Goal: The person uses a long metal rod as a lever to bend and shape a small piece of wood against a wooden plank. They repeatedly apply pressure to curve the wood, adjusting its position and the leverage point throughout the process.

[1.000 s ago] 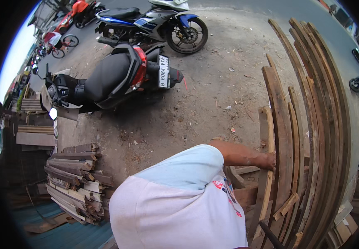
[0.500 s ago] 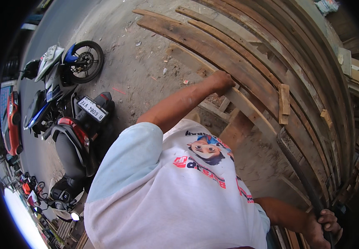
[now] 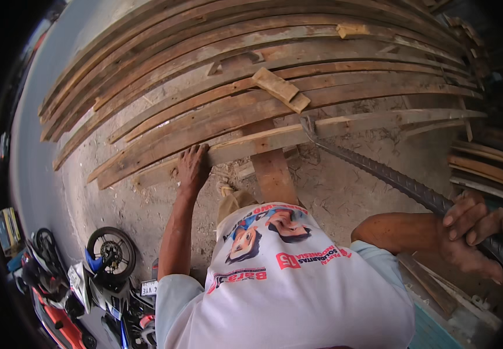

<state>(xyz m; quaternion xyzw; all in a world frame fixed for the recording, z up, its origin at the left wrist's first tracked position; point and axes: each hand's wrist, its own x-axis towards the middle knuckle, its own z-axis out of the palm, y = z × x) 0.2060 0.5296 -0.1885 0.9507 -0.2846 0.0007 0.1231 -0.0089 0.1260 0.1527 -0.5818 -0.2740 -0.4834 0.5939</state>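
My left hand (image 3: pixel 194 167) has its fingers curled over the upper edge of the nearest wooden plank (image 3: pixel 356 125), toward that plank's left end. In my right hand (image 3: pixel 474 231), at the right, is a ribbed steel pry bar (image 3: pixel 379 173) with the fingers wrapped round its thick shaft. The bar slants up and to the left, and its bent tip meets the nearest plank around the middle. Just beyond the tip, a short wooden block (image 3: pixel 280 89) lies across the planks behind.
Several long planks (image 3: pixel 205 58) lie side by side beyond my hands, over a crosswise board (image 3: pixel 273 168) on sandy ground. Stacked timber (image 3: pixel 490 166) stands at the right. Parked motorcycles (image 3: pixel 109 273) and a red car (image 3: pixel 59 320) are at the lower left, beside a road (image 3: pixel 36 157).
The view has swung round, so the planks now run across the picture. My left hand stays on the near plank, and my right hand still holds the bar, its tip at that plank.
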